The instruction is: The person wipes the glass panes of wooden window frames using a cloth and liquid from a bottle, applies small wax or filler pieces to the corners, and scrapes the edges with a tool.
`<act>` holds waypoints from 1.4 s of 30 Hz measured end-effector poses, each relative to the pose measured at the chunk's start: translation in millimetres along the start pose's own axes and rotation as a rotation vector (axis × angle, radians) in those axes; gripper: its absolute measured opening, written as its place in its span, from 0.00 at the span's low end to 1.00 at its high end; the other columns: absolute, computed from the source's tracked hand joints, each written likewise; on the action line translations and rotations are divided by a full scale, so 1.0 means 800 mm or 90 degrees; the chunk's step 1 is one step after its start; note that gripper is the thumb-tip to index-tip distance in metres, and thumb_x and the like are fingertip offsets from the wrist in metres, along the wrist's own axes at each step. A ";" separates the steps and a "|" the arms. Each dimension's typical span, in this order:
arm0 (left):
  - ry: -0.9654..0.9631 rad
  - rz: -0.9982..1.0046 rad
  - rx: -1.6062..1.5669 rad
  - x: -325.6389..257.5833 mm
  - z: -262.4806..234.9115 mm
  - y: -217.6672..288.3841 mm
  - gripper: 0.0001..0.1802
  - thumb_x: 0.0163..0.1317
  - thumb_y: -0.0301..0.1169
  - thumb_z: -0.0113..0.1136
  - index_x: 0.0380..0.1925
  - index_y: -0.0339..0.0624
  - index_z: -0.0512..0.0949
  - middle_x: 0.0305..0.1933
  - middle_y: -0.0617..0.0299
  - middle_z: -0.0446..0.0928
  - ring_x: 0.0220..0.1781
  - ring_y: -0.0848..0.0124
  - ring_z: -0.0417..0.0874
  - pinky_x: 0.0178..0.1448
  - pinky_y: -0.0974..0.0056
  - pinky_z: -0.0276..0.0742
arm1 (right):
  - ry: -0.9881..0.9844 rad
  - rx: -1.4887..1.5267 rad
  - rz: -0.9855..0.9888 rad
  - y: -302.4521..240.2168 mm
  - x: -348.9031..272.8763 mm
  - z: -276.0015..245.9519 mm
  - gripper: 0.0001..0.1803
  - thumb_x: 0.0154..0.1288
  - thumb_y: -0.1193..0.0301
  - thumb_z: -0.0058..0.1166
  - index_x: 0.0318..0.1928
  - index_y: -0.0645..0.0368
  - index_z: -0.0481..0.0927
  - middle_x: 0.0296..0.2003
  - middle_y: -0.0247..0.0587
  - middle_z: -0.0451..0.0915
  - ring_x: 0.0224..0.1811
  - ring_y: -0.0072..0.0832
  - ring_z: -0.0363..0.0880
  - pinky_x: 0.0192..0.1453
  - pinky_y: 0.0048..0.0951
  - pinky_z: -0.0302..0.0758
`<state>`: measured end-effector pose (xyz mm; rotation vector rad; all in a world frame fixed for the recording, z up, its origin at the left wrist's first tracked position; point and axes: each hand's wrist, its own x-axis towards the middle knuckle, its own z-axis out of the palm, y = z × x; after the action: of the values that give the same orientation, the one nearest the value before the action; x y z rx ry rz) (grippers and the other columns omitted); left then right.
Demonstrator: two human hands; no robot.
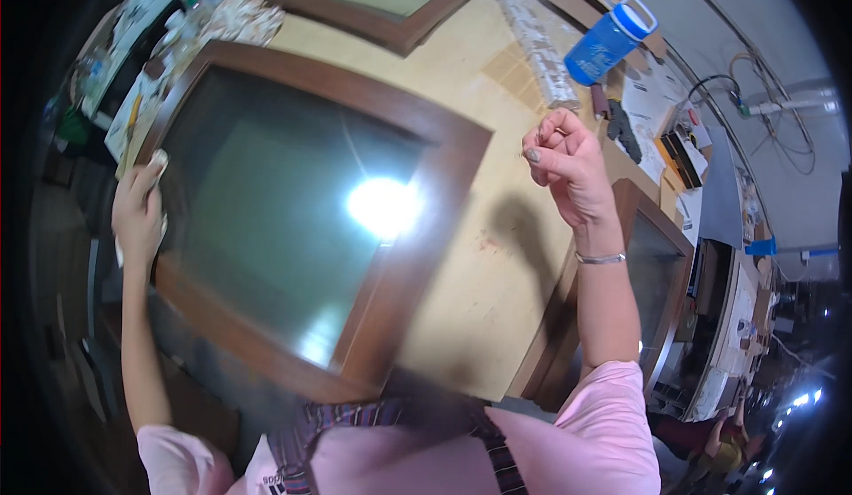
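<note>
A large brown wooden frame [293, 74] with a dark glass pane [266, 202] lies tilted on the pale worktable [470, 291], its pane reflecting a bright lamp. At the frame's left edge, my left hand [139, 216] is closed on a white cloth [163, 160], which shows past the fingertips and beside the palm. My right hand [568, 165] is raised over the table to the right of the frame, apart from it. Its fingers are curled with thumb and forefinger pinched together; whatever may be between them is too small to make out.
A second wooden frame [413, 29] lies at the far side, and another glazed frame [635, 202] stands right, beyond my forearm. A blue bottle [608, 43], dark gloves [624, 129] and a long whitish strip [528, 38] lie far right. Crumpled rags [244, 18] are heaped far left.
</note>
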<state>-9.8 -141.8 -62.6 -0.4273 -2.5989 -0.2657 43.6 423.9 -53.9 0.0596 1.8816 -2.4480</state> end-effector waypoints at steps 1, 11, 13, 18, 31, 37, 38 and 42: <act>-0.007 -0.011 -0.011 -0.001 0.000 0.000 0.13 0.65 0.22 0.55 0.47 0.43 0.82 0.44 0.56 0.80 0.46 0.57 0.82 0.51 0.62 0.76 | -0.012 -0.043 0.005 -0.005 -0.011 0.028 0.17 0.54 0.80 0.67 0.37 0.54 0.71 0.31 0.35 0.81 0.27 0.14 0.74 0.27 0.17 0.69; 0.032 0.003 0.002 -0.002 0.002 -0.003 0.10 0.66 0.30 0.57 0.45 0.47 0.83 0.42 0.60 0.80 0.45 0.57 0.82 0.49 0.59 0.77 | -0.192 -0.325 0.066 0.005 -0.131 0.234 0.18 0.51 0.82 0.69 0.36 0.55 0.72 0.33 0.29 0.81 0.34 0.12 0.74 0.36 0.16 0.67; 0.034 0.010 -0.014 -0.002 0.004 -0.005 0.10 0.65 0.31 0.58 0.45 0.49 0.84 0.41 0.61 0.80 0.45 0.58 0.82 0.48 0.59 0.77 | -0.207 -0.387 0.064 0.016 -0.136 0.256 0.18 0.51 0.84 0.67 0.36 0.57 0.72 0.33 0.29 0.80 0.34 0.12 0.75 0.36 0.16 0.68; 0.053 0.013 -0.045 -0.005 0.005 0.001 0.10 0.63 0.34 0.59 0.42 0.51 0.84 0.38 0.64 0.80 0.44 0.60 0.82 0.47 0.57 0.77 | -0.165 -0.431 0.091 0.023 -0.145 0.286 0.15 0.50 0.85 0.64 0.35 0.60 0.71 0.30 0.32 0.79 0.35 0.18 0.78 0.41 0.23 0.74; 0.063 0.048 -0.103 -0.009 0.003 -0.006 0.10 0.63 0.35 0.60 0.41 0.51 0.85 0.37 0.67 0.79 0.44 0.62 0.81 0.49 0.56 0.77 | -0.122 -0.429 0.181 0.028 -0.151 0.305 0.13 0.51 0.82 0.63 0.33 0.59 0.72 0.28 0.30 0.78 0.31 0.15 0.73 0.35 0.21 0.72; 0.054 0.044 -0.114 -0.008 0.003 -0.004 0.10 0.63 0.35 0.60 0.41 0.50 0.85 0.38 0.66 0.80 0.44 0.63 0.81 0.50 0.56 0.76 | -0.076 -0.553 0.201 0.030 -0.156 0.304 0.12 0.51 0.81 0.63 0.33 0.59 0.72 0.26 0.31 0.77 0.30 0.17 0.74 0.36 0.24 0.73; 0.052 0.047 -0.118 -0.007 0.004 -0.003 0.10 0.63 0.35 0.60 0.41 0.49 0.85 0.38 0.66 0.80 0.44 0.63 0.81 0.50 0.56 0.76 | -0.066 -0.581 0.190 0.031 -0.156 0.305 0.12 0.51 0.81 0.63 0.33 0.59 0.73 0.26 0.31 0.77 0.30 0.17 0.75 0.36 0.24 0.73; 0.047 0.044 -0.127 -0.010 0.002 -0.006 0.10 0.64 0.35 0.60 0.42 0.49 0.85 0.39 0.67 0.81 0.44 0.63 0.81 0.51 0.57 0.76 | -0.041 -0.630 0.163 0.035 -0.160 0.315 0.11 0.51 0.81 0.61 0.33 0.61 0.72 0.26 0.36 0.78 0.31 0.23 0.77 0.37 0.29 0.75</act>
<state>-5.4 -147.7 -68.9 -0.5646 -2.4902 -0.5092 173.4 175.4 -8.0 0.1557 2.5976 -1.1490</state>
